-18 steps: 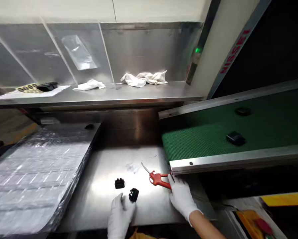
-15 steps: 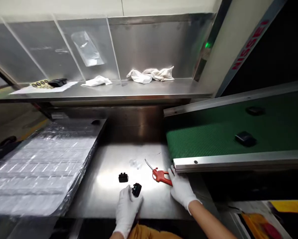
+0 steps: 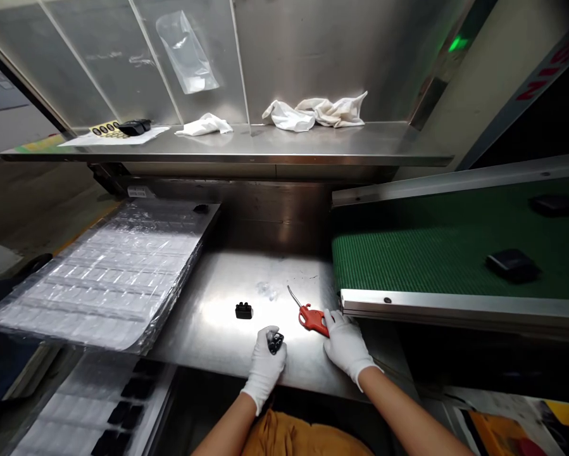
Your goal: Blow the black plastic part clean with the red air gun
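Observation:
My left hand (image 3: 265, 364), in a white glove, grips a small black plastic part (image 3: 275, 342) just above the steel table (image 3: 218, 320). A second black part (image 3: 243, 310) lies on the table a little to its left. In its own white glove, my right hand (image 3: 345, 342) holds the handle of a red air blow gun (image 3: 312, 318), whose thin metal nozzle points up and left along the table. Both hands are near the table's front edge.
A green conveyor belt (image 3: 407, 266) enters from the right with two black parts (image 3: 512, 265) on it. Stacked clear plastic trays (image 3: 108, 272) lie at the left, another with black parts below. The steel shelf (image 3: 246, 149) behind holds white cloths (image 3: 312, 113) and paper.
The view has tilted down and back, showing more of my arms. My left hand has closed around the black part and lifted it. My right hand stays on the red air gun.

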Available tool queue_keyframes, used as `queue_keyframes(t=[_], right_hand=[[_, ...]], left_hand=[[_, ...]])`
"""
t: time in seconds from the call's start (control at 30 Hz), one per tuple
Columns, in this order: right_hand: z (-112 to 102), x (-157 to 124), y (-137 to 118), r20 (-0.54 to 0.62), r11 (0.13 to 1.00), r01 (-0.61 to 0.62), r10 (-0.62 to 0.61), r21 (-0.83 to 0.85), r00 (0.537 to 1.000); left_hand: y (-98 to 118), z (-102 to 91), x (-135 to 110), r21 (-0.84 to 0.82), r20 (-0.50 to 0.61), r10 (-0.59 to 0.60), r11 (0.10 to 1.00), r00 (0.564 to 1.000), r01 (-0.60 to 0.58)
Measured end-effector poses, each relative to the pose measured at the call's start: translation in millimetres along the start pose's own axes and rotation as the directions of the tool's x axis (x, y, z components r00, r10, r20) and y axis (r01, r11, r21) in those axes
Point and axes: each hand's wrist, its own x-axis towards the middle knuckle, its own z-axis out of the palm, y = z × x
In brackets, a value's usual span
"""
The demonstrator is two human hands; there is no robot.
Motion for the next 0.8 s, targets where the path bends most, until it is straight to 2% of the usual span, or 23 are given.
queue_keyframes(t=[0.07, 0.1, 0.17, 0.2, 0.23, 0.3, 0.43, 0.53, 0.57, 0.6, 0.67, 0.7, 0.73, 0.8], right_hand=[[-0.1, -0.9, 3.4, -0.002, 1.0, 0.02, -0.02, -0.003, 1.0], [0.5, -1.3, 5.3, -0.003, 1.0, 0.03, -0.03, -0.005, 1.0], [2.5, -1.6, 9.1, 0.0, 0.999, 0.047, -0.047, -0.011, 0.999], [3.6, -1.8, 10.9, 0.005, 0.998, 0.054, -0.054, -0.014, 0.999], [4.5, -1.9, 12.6, 0.01, 0.998, 0.061, -0.061, -0.016, 0.998], [5.2, -2.2, 15.5, 0.024, 0.997, 0.071, -0.07, -0.015, 0.997], [-1.0, -4.4, 20.9, 0.071, 0.996, 0.093, -0.093, 0.004, 0.993], [-10.3, -11.6, 28.2, 0.117, 0.987, 0.161, -0.163, 0.03, 0.98], [-13.5, -16.4, 31.6, 0.138, 0.98, 0.194, -0.199, 0.046, 0.97], [-16.5, -22.9, 35.3, 0.168, 0.971, 0.229, -0.238, 0.072, 0.956], [-21.2, -40.7, 42.6, 0.253, 0.939, 0.303, -0.336, 0.16, 0.907], [-22.7, -51.7, 45.6, 0.296, 0.917, 0.338, -0.39, 0.212, 0.872], [-23.6, -63.5, 47.9, 0.335, 0.894, 0.367, -0.438, 0.257, 0.834], [-24.0, -86.4, 49.0, 0.398, 0.863, 0.405, -0.5, 0.302, 0.769]], left_hand=[[11.8, 1.6, -8.6, -0.3, 0.053, -0.182, 0.935, 0.982, 0.19], [18.9, 1.3, -12.9, -0.455, 0.122, -0.254, 0.845, 0.959, 0.282], [33.0, -1.1, -21.4, -0.686, 0.31, -0.333, 0.57, 0.891, 0.452], [39.2, -2.9, -25.5, -0.744, 0.393, -0.344, 0.426, 0.853, 0.515], [44.5, -4.7, -29.4, -0.768, 0.463, -0.345, 0.304, 0.817, 0.564], [52.2, -8.4, -36.1, -0.769, 0.56, -0.326, 0.139, 0.762, 0.624], [56.2, -15.0, -44.3, -0.727, 0.659, -0.299, -0.017, 0.69, 0.686], [46.1, -21.7, -50.9, -0.684, 0.699, -0.311, -0.03, 0.644, 0.729], [39.5, -24.5, -54.3, -0.658, 0.704, -0.345, 0.015, 0.621, 0.753], [31.3, -27.3, -58.4, -0.618, 0.693, -0.399, 0.099, 0.601, 0.78], [11.0, -32.2, -67.4, -0.501, 0.622, -0.531, 0.295, 0.576, 0.813], [-0.4, -33.7, -71.5, -0.444, 0.57, -0.589, 0.365, 0.572, 0.818], [-12.1, -34.3, -74.6, -0.405, 0.522, -0.636, 0.401, 0.568, 0.821], [-35.4, -32.2, -76.3, -0.394, 0.46, -0.705, 0.383, 0.54, 0.836]])
